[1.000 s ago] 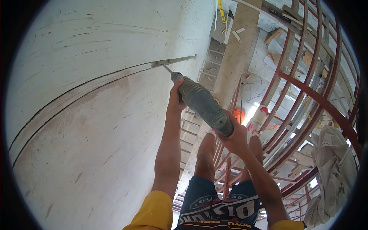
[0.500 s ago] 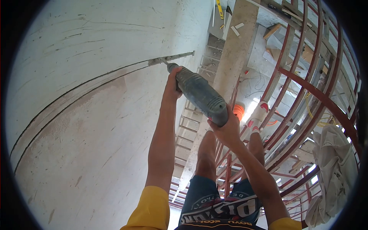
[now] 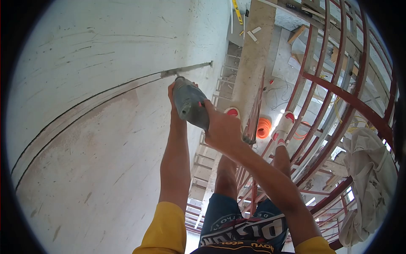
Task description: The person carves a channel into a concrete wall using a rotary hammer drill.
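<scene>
A dusty grey-green hammer drill [image 3: 189,101] is held in both hands, its front end toward the wall [image 3: 110,178]. My left hand [image 3: 172,94] wraps the drill's front part, mostly hidden behind the body. At the rear, my right hand [image 3: 224,130] grips the handle. The drill's tip meets the lower edge of a chiselled groove [image 3: 188,68], near that groove's left part; the exact contact is hard to see. Two curved parallel cut lines [image 3: 84,111] run from the groove down to the left across the pale wall.
I am standing high up among red-brown metal bars [image 3: 338,95] and a dusty plank [image 3: 253,59]. Below lie an orange coil [image 3: 263,128], wood scraps and loose cables. A yellow level [image 3: 237,12] is at the top. Pale cloth [image 3: 366,169] hangs over bars at right.
The drill's rear and my right hand have swung left, so the drill now points more directly into the wall. Its tip has shifted slightly left and down. My left shoe has come into view.
</scene>
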`<state>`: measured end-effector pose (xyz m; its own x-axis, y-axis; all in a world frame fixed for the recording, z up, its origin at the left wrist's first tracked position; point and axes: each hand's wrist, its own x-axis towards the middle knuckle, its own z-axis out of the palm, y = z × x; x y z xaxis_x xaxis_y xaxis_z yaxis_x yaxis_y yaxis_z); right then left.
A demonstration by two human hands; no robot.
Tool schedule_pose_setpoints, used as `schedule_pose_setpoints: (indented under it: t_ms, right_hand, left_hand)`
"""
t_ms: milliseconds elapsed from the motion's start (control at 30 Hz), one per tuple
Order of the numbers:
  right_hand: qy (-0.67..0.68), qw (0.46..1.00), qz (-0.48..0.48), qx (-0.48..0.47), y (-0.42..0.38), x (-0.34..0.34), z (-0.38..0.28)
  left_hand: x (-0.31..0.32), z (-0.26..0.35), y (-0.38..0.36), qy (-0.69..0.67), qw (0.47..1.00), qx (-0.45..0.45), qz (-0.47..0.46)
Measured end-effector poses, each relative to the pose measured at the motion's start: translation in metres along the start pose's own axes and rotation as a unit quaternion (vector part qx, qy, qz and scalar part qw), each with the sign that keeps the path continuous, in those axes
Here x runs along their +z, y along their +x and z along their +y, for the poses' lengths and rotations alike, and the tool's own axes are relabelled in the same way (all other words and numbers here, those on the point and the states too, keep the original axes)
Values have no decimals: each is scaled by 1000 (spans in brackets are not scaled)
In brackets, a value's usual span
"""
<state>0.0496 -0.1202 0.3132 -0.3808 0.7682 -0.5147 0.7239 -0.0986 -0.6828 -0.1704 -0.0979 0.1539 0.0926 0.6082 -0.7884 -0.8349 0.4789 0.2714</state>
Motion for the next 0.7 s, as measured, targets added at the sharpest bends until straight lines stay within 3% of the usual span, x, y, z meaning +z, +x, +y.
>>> schedule_pose_setpoints:
  t_ms: [100,233,300,433,467,600,700]
  right_hand:
    - [-9,999,-4,-43,-10,-2,14]
    - [-4,996,10,-86,-29,-16,58]
    - [13,984,53,-169,-23,-23,86]
    - [-21,983,6,-183,-7,-53,120]
    - [-47,977,14,-208,-1,-58,127]
    - [-136,949,20,-283,14,-72,140]
    - [-209,927,-1,-311,26,-72,140]
  left_hand:
    - [-2,-9,-6,-50,997,16,-48]
    - [0,-33,-17,6,999,29,-16]
    - [1,-40,-12,1,998,22,-53]
    - [0,-45,1,-39,993,30,-106]
    - [5,-46,1,-17,997,27,-67]
    - [9,-52,10,-16,995,31,-89]
    - [4,-58,22,-51,996,58,-43]
